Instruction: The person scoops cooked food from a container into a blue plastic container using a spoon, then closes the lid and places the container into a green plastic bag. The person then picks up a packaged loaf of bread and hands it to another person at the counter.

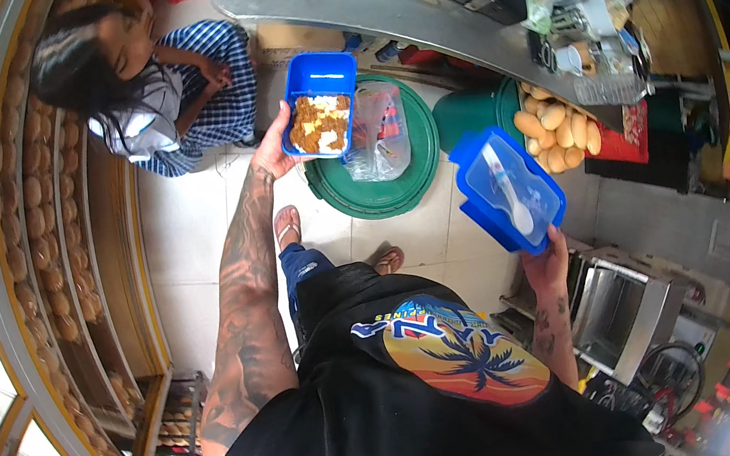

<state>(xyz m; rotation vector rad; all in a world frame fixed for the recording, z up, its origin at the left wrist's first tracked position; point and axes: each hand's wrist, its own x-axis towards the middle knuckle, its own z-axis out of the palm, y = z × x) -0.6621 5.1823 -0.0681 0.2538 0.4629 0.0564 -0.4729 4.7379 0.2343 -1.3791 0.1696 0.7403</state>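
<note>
My left hand (276,147) grips a blue plastic lunch box (319,73) by its near left side, thumb along the rim. Its compartment beside the thumb holds brown crumbly food with white and yellow bits (320,123); the far end shows bare blue plastic. Out to the right, my right hand (548,263) holds the blue-rimmed translucent lid (521,164) by its near edge. A white plastic spoon (515,205) lies along the lid, partly wrapped at its upper end. Below the lunch box, a clear plastic bag (384,126) rests on a round green lid (421,174).
A seated or crouching person (201,88) is at the far left, beside shelves of packed bread (43,211). A metal counter (327,11) runs across the back. Bread rolls (556,128) are heaped at the right. A metal appliance (622,314) stands near my right forearm.
</note>
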